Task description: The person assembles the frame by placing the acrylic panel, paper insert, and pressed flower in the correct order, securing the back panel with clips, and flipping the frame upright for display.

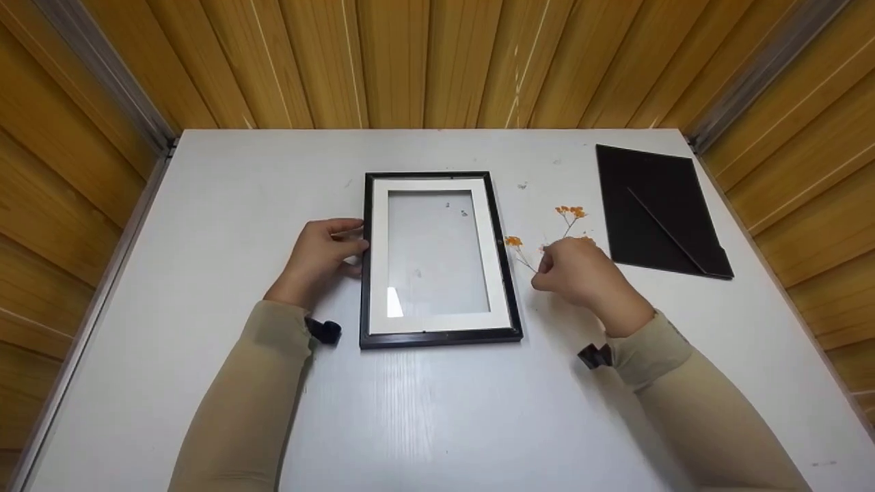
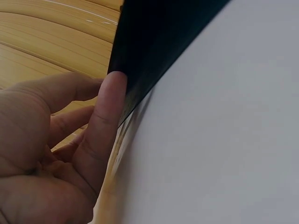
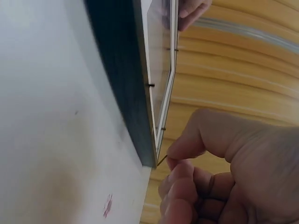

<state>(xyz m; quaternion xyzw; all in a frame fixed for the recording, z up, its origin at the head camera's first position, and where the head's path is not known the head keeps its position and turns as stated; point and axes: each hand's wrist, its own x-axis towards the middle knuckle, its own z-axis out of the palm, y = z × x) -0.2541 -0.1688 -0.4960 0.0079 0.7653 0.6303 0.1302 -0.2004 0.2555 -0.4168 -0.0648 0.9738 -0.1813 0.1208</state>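
Left hand [image 1: 320, 256] unclenched, fingertips against left side of black picture frame [image 1: 444, 337]. Frame lies mid-width on bench [image 1: 369, 417], toward far edge. Right hand [image 1: 580, 275] pinching orange-flowered sprig [image 1: 513, 241], just right of frame. Black panel [image 1: 639, 236] near bench's far right corner.

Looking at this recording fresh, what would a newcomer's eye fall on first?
Probably the black picture frame with its white mat, mid-table, the left hand touching its left side. Then the orange flowers right of it, at the right hand, which pinches a thin stem. Farther right lies a black panel.
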